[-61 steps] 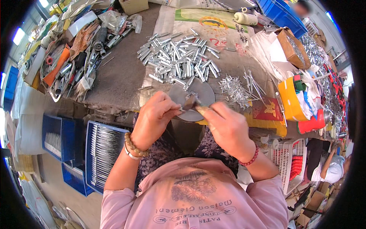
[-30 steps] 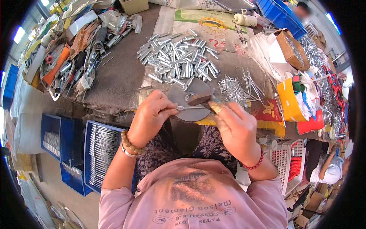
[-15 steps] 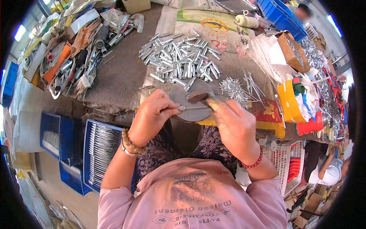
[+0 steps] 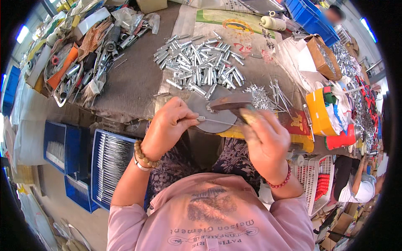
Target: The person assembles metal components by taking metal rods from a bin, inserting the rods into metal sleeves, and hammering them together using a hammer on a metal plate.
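Note:
My left hand [image 4: 173, 119] pinches a short silver metal sleeve, from which a thin metal rod [image 4: 220, 121] points right over a round grey plate [image 4: 205, 126]. In my right hand [image 4: 268, 136] is a hammer [image 4: 230, 101], its dark head held over the plate and its handle mostly covered by my blurred fingers. Just beyond the plate lies a heap of silver metal sleeves [image 4: 201, 62]. Small metal pins [image 4: 258, 96] are piled to the plate's right, beside several long thin rods [image 4: 279, 94].
Tools and bags [image 4: 88, 58] crowd the bench's left side. To the right stand a yellow container [image 4: 318, 111] and a cardboard box [image 4: 322, 58]. Blue crates [image 4: 94, 167] of metal rods sit low at left; a white basket [image 4: 312, 180] is low at right, near another person [image 4: 360, 188].
My right hand and the hammer have shifted slightly right, and more of the hammer head now shows. My left hand stays nearly in place, still pinching the sleeve.

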### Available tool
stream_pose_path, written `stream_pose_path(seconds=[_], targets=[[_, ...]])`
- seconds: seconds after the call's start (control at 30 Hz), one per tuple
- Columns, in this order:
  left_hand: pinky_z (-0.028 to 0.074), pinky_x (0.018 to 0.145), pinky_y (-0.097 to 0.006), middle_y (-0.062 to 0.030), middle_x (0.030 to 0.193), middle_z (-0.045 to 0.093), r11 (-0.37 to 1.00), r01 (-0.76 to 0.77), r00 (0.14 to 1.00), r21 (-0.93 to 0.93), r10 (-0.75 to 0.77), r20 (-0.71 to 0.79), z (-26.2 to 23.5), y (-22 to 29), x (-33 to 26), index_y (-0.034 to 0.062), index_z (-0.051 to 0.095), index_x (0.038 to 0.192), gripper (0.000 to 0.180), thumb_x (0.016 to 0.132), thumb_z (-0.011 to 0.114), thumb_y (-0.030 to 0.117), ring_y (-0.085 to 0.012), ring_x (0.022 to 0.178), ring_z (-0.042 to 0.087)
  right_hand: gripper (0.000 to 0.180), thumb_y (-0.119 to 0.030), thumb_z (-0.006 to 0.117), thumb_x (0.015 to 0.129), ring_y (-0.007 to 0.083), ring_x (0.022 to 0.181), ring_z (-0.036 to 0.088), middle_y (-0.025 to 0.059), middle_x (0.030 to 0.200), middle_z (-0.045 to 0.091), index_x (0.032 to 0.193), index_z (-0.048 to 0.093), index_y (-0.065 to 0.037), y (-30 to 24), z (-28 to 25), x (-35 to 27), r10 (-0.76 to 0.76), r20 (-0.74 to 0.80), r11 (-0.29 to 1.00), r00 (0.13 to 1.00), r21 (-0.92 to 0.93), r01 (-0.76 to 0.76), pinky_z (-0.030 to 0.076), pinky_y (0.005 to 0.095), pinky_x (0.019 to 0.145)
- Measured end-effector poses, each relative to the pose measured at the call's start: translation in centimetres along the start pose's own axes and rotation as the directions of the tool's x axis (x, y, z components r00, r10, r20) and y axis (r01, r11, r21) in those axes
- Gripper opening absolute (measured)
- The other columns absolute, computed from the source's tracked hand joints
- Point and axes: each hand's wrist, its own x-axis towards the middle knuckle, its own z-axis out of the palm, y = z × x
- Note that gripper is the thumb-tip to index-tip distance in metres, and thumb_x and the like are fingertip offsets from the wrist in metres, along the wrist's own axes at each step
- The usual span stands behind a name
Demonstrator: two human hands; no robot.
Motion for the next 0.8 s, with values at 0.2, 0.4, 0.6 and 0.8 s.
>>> stream_pose_path(seconds=[0.2,0.4,0.6,0.8], targets=[[0.049,0.071,-0.032,-0.0069,0.088,0.063,1.0,0.022,1.0,0.004,-0.022,0.014,-0.1,0.0,-0.1,0.0003,0.077,0.094,0.015,0.081,0.085,0.001,-0.0209,0.081,0.062,0.037,-0.006,0.073,0.086,0.0236,0.066,0.064,0.0049,0.091,0.064,0.122,0.076,-0.015,-0.1,1.5,-1.7,-0.079,0.161,0.989,0.984,-0.114,0.098,0.054,0.0363,0.061],[0.049,0.072,-0.032,-0.007,0.089,0.062,1.0,0.007,1.0,-0.005,-0.007,0.003,0.1,-0.2,0.2,0.0002,0.076,0.095,0.015,0.082,0.085,0.003,-0.0215,0.081,0.062,0.038,0.001,0.072,0.088,0.0291,0.076,0.07,0.0089,0.091,0.068,0.125,0.073,-0.008,0.1,0.7,-0.2,0.032,0.181,0.996,0.983,0.07,-0.045,0.056,0.0375,0.062],[0.049,0.073,-0.033,-0.0071,0.091,0.062,0.999,0.023,1.0,-0.044,-0.023,0.014,-0.2,-0.5,-0.2,0.0001,0.075,0.096,0.017,0.081,0.084,0.001,-0.022,0.081,0.062,0.027,-0.001,0.071,0.091,0.043,0.076,0.065,0.0207,0.104,0.067,0.117,0.064,0.001,-0.7,-3.5,1.1,0.05,0.107,0.992,0.993,0.107,-0.061,0.052,0.0438,0.065],[0.049,0.073,-0.033,-0.0079,0.089,0.063,0.999,-0.014,1.0,-0.047,0.014,0.01,-0.1,-0.4,0.0,0.0,0.075,0.095,0.016,0.082,0.083,0.0,-0.0231,0.081,0.062,0.027,-0.01,0.068,0.098,0.0471,0.087,0.068,0.0235,0.106,0.068,0.123,0.064,0.0,-0.4,-1.4,-2.8,0.219,0.245,0.965,0.944,0.088,-0.247,0.053,0.0478,0.069]])
